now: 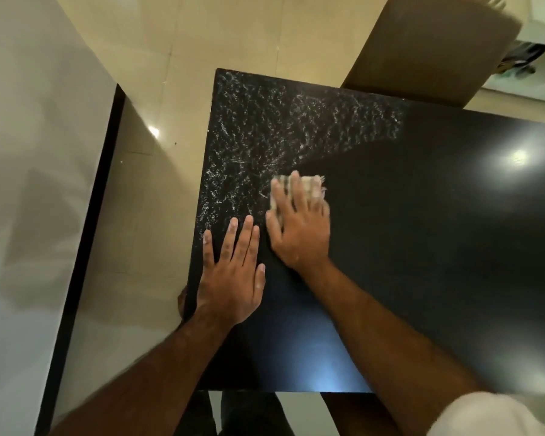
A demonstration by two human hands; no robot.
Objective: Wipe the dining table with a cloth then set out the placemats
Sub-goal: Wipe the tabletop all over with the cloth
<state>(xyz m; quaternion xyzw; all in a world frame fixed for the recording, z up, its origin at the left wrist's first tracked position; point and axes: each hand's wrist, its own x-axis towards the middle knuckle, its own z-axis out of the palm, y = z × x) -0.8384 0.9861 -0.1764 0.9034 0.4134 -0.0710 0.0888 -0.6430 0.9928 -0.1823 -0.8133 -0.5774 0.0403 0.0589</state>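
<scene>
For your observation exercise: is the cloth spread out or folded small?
Folded small: the cloth shows only just past the fingers of the right hand.

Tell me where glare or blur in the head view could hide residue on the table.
Head view: a light's glare spot washes out the table on the right; the right hand and cloth are motion-blurred; the white residue at upper left reads sharp; the left hand is crisp; wide-angle distortion bends the table edges.

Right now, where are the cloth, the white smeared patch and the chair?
cloth [315,185]: head view, its frayed far corner.
white smeared patch [258,127]: head view, middle of the smears.
chair [428,48]: head view, its brown backrest.
</scene>
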